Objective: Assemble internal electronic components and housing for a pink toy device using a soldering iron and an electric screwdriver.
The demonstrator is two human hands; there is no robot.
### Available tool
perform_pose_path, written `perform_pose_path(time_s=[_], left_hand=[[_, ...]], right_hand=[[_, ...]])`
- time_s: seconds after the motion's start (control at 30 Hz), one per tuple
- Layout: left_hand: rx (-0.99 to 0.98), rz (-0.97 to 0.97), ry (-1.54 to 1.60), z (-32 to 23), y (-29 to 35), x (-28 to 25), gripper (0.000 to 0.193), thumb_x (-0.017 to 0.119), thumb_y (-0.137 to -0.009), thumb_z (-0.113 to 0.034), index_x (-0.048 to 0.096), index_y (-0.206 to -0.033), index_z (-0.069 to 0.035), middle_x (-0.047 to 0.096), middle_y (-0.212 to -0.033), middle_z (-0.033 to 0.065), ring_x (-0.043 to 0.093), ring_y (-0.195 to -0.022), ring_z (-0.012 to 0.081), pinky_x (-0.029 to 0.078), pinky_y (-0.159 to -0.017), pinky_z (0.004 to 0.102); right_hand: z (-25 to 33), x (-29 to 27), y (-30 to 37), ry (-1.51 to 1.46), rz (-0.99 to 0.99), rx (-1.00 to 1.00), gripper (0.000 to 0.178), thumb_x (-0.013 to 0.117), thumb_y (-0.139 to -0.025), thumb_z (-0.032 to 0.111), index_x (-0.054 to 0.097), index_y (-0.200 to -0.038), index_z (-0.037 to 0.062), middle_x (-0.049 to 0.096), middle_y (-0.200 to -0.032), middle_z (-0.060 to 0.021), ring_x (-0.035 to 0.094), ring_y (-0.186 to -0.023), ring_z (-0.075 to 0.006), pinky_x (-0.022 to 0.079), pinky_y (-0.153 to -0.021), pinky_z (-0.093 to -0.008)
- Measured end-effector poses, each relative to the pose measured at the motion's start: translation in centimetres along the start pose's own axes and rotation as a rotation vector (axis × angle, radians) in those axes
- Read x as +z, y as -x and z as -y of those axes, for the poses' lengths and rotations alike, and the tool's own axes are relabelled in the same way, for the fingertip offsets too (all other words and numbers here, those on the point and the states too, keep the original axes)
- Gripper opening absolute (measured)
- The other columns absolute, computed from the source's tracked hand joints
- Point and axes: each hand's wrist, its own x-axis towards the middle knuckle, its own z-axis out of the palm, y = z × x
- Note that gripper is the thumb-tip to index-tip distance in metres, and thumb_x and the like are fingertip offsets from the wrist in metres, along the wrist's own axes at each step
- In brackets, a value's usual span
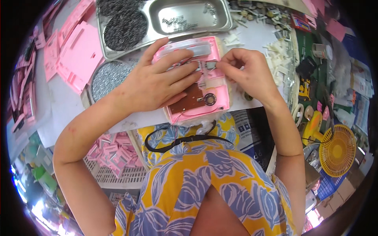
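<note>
A pink plastic device housing (212, 103) lies open on the white table, showing a brown circuit board (193, 100) and a small round black part. My left hand (157, 80) lies flat over its upper left, fingers spread across it. My right hand (246, 72) pinches a small grey metal piece (210, 65) at the housing's upper middle, between thumb and fingertips.
A steel tray (189, 15) at the back holds small metal parts, with dark rings (126, 27) in its left part. A round dish of silvery washers (108, 76) sits left. Pink housings (76, 53) are stacked far left, white plastic bits (281, 59) right, a yellow fan (336, 149) lower right.
</note>
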Motion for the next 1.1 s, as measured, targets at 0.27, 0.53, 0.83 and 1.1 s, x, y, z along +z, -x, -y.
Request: perform_pose_path(time_s=[0.27, 0.53, 0.83, 1.1], left_hand=[[0.022, -0.032, -0.069, 0.0, 0.1, -0.4, 0.055, 0.077, -0.077, -0.032, 0.066, -0.128, -0.017, 0.059, -0.135, -0.0045, 0.045, -0.138, 0.0167, 0.022, -0.121, 0.0557], [0.028, 0.003, -0.067, -0.4, -0.6, -0.1, 0.066, 0.075, -0.075, -0.032, 0.061, -0.138, -0.018, 0.053, -0.149, -0.0032, 0.043, -0.142, 0.0225, 0.018, -0.121, 0.0566], [0.01, 0.102, -0.063, -0.3, -1.0, 0.1, 0.064, 0.058, -0.09, -0.051, 0.054, -0.146, -0.02, 0.045, -0.157, -0.0008, 0.033, -0.151, 0.0233, 0.008, -0.123, 0.0592], [-0.038, 0.195, -0.022, -0.5, -1.5, -0.3, 0.059, 0.047, -0.096, -0.048, 0.052, -0.148, -0.021, 0.043, -0.159, 0.0027, 0.03, -0.152, 0.0275, 0.005, -0.122, 0.0618]], right_hand=[[0.2, 0.1, 0.3, 0.103, -0.039, -0.092, 0.018, 0.073, -0.09, 0.014, 0.073, -0.091, -0.0041, 0.069, -0.073, -0.0051, 0.061, -0.063, -0.0088, 0.049, -0.059, -0.0261], [-0.9, -0.6, 0.8, -0.2, 0.021, 0.062, 0.018, 0.072, -0.092, 0.014, 0.073, -0.094, -0.0044, 0.07, -0.076, -0.0043, 0.063, -0.069, -0.0084, 0.053, -0.064, -0.0252], [-0.2, 1.6, 0.8, 0.144, -0.207, -0.208, 0.02, 0.074, -0.086, 0.02, 0.071, -0.082, 0.001, 0.071, -0.074, -0.0146, 0.071, -0.065, -0.0277, 0.055, -0.062, -0.0366], [-1.1, 2.4, 1.2, 0.114, -0.266, -0.203, 0.017, 0.073, -0.091, 0.014, 0.069, -0.085, -0.0006, 0.071, -0.073, -0.0085, 0.066, -0.064, -0.015, 0.051, -0.06, -0.0276]])
